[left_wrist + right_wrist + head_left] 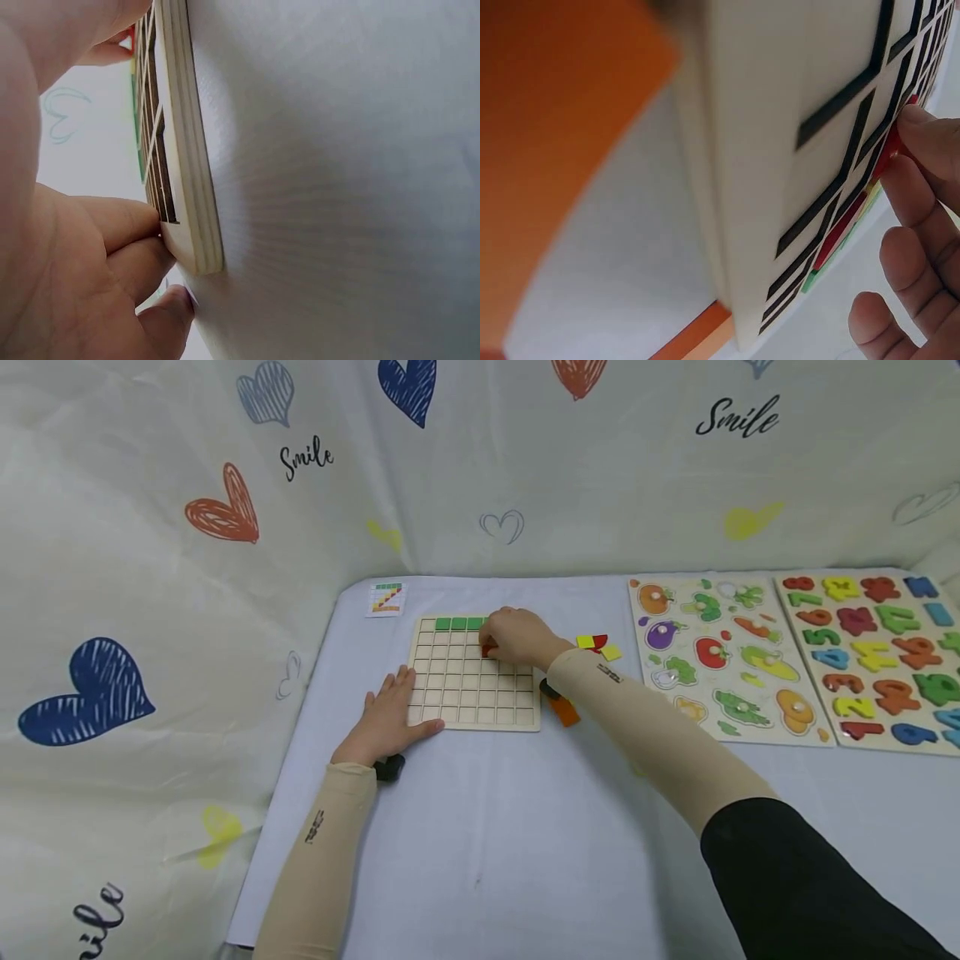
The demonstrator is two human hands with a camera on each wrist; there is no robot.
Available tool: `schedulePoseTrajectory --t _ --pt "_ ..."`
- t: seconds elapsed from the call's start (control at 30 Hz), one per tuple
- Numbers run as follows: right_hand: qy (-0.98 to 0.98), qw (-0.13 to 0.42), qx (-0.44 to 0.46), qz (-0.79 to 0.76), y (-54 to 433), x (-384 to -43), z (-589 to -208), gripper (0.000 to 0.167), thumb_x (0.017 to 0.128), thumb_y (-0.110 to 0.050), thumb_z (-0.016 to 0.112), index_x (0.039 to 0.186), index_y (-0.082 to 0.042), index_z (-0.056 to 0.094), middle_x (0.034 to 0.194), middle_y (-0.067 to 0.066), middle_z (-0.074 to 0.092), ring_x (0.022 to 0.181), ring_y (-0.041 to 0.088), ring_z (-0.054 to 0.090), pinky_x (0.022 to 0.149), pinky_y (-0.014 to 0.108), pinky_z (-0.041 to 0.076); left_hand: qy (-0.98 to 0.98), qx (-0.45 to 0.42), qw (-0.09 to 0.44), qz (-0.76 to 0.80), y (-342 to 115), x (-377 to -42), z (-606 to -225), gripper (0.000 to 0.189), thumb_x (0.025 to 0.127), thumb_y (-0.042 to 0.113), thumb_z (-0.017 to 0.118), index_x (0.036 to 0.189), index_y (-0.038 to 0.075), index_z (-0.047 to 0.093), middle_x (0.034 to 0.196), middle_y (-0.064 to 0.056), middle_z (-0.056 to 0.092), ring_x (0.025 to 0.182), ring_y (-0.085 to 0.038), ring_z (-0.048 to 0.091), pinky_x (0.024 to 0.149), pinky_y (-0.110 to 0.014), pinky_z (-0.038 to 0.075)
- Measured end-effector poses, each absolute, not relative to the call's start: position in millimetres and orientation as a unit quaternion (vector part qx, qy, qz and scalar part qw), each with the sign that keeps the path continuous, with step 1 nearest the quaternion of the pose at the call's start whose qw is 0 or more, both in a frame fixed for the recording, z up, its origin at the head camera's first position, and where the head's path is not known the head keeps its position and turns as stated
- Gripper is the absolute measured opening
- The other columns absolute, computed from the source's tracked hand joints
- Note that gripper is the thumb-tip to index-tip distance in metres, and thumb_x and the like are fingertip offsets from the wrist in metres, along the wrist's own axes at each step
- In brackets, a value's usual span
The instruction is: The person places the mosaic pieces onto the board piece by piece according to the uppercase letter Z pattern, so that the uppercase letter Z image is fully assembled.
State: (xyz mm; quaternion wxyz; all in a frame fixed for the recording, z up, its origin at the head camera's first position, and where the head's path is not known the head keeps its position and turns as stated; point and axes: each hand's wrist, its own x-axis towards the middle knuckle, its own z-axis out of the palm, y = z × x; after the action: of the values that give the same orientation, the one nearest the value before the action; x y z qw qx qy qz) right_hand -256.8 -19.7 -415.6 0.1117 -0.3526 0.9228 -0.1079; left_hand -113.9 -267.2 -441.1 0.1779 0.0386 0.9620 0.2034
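Note:
A wooden grid board [472,720] lies on the table, with a row of green tiles [458,624] along its far side. My left hand [385,717] rests at the board's near-left corner, fingers spread and touching its edge. Over the upper part of the grid, my right hand [521,639] pinches a red tile [890,146] between thumb and finger, low against the board. Beyond it in the right wrist view, another red tile [841,232] sits in the grid, with yellow and green past it. In the head view my right hand hides that part of the board.
Loose yellow and red tiles [611,652] lie right of the board, and orange tiles [565,711] lie by its near-right corner. A small pattern card [386,600] is at the back left. A vegetable puzzle [723,697] and a number puzzle [862,689] occupy the right side.

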Motion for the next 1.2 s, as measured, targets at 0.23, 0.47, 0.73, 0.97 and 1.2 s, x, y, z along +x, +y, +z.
schedulePoseTrajectory --t 0.23,0.47,0.73,0.97,1.2 --pt "0.923 0.121 -0.351 -0.104 -19 -253 -412 0.017 0.098 -0.016 0.072 0.113 -0.014 0.079 0.114 0.004 0.076 0.109 0.026 0.064 0.103 0.043 0.052 0.96 0.04 0.18 0.209 -267 -114 -441 0.114 0.093 0.064 0.067 0.168 0.006 0.003 0.177 -0.013 0.0 0.164 -0.038 -0.001 0.127 -0.071 0.006" --pt "0.93 0.138 -0.322 -0.115 11 -246 -403 0.019 0.098 -0.017 0.07 0.115 -0.016 0.08 0.116 0.003 0.075 0.111 0.025 0.062 0.103 0.042 0.052 0.962 0.041 0.18 0.203 -265 -115 -444 0.114 0.093 0.063 0.068 0.168 0.006 0.003 0.177 -0.013 0.0 0.165 -0.038 0.0 0.127 -0.07 0.007" --pt "0.943 0.141 -0.286 -0.097 65 -251 -398 0.022 0.097 -0.02 0.072 0.117 -0.012 0.078 0.113 0.006 0.076 0.103 0.026 0.062 0.097 0.043 0.055 0.961 0.037 0.177 0.207 -267 -116 -442 0.115 0.092 0.062 0.069 0.168 0.006 0.004 0.177 -0.013 0.001 0.164 -0.039 0.0 0.127 -0.072 0.007" --pt "0.952 0.166 -0.241 -0.092 104 -265 -409 0.031 0.097 -0.02 0.071 0.127 -0.01 0.074 0.129 0.009 0.072 0.118 0.03 0.062 0.104 0.049 0.053 0.962 0.036 0.181 0.202 -268 -115 -441 0.114 0.093 0.062 0.069 0.168 0.006 0.003 0.177 -0.013 0.0 0.164 -0.038 0.0 0.127 -0.071 0.007" --pt "0.954 0.169 -0.233 -0.081 120 -271 -412 0.03 0.096 -0.022 0.073 0.124 -0.01 0.076 0.125 0.011 0.075 0.114 0.03 0.063 0.102 0.05 0.054 0.961 0.042 0.18 0.203 -265 -114 -439 0.115 0.092 0.062 0.069 0.167 0.005 0.003 0.177 -0.015 0.0 0.164 -0.04 0.0 0.127 -0.071 0.007"
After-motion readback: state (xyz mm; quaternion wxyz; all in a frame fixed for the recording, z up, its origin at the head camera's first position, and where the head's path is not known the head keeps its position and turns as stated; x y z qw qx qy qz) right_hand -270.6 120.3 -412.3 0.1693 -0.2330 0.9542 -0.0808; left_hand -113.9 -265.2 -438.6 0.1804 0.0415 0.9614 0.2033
